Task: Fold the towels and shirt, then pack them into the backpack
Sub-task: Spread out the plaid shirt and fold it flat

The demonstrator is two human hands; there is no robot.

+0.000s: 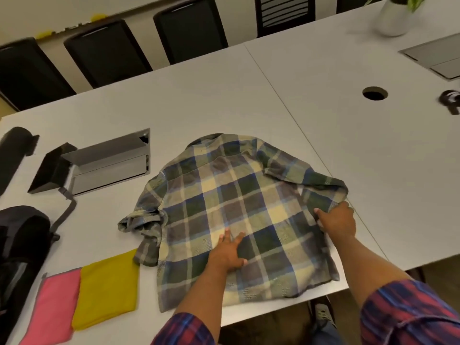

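The plaid shirt (231, 215) is lying spread out, back side up, on the white table (199, 108), its collar pointing away from the person and its hem reaching the near edge of the table. The left hand (227, 252) is pressing flat on the lower middle of the shirt, fingers straight and spread wide. The right hand (337, 221) is sitting at the right side of the shirt, its fingers curling round the cloth of the right sleeve, which is bending back over the shirt's body there. The left sleeve is lying bunched at the left side of the shirt.

Left of the shirt, near the table's front edge, the yellow towel (109, 290) is lying flat and folded, its corner just beside the shirt's left hem. The pink towel (56, 307) is lying directly left of the yellow one, their edges touching. Further left of the shirt, the black backpack (20, 245) is resting at the table's left edge, a grey strap trailing from it.

Beyond the shirt's left shoulder, a metal cable hatch (109, 165) is sitting in the table with its lid standing open. Far right of the shirt, a round hole (375, 93) is showing in the table, and a white plant pot (395, 17) is standing at the far corner. Black chairs (107, 53) are lining the far side.
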